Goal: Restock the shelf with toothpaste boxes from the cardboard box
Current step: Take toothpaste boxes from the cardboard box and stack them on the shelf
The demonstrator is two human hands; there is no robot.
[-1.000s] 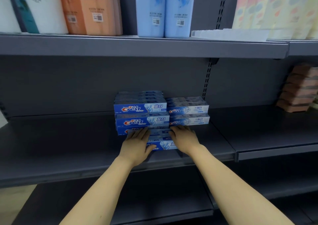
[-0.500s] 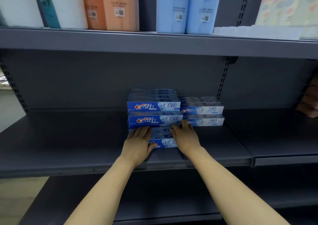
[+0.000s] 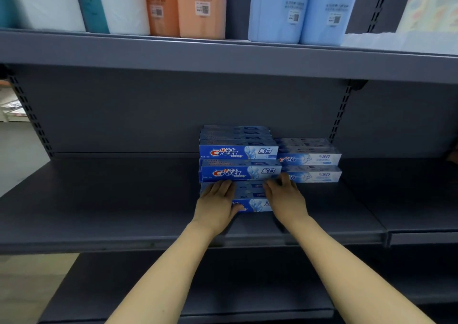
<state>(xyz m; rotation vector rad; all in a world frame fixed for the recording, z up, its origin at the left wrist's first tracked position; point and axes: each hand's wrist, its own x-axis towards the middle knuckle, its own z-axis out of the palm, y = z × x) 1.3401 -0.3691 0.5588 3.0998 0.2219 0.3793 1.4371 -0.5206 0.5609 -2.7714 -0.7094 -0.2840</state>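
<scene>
The dark grey shelf [image 3: 99, 199] carries a stack of blue toothpaste boxes [image 3: 239, 152] near its middle, with a lower, paler stack [image 3: 309, 160] touching it on the right. Both hands lie flat on the front bottom box [image 3: 255, 204]: the left hand [image 3: 215, 204] and the right hand [image 3: 285, 199], fingers straight and close together, pressing it.

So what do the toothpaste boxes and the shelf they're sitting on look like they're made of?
Toothpaste boxes: most likely thin printed cardboard with a slightly glossy coat, judging by the crisp folded edges and the soft sheen on the blue faces. Shelf: probably sheet metal painted matte dark grey; its folded front lip and the slotted uprights behind suggest steel, though the coating hides the metal.
</scene>
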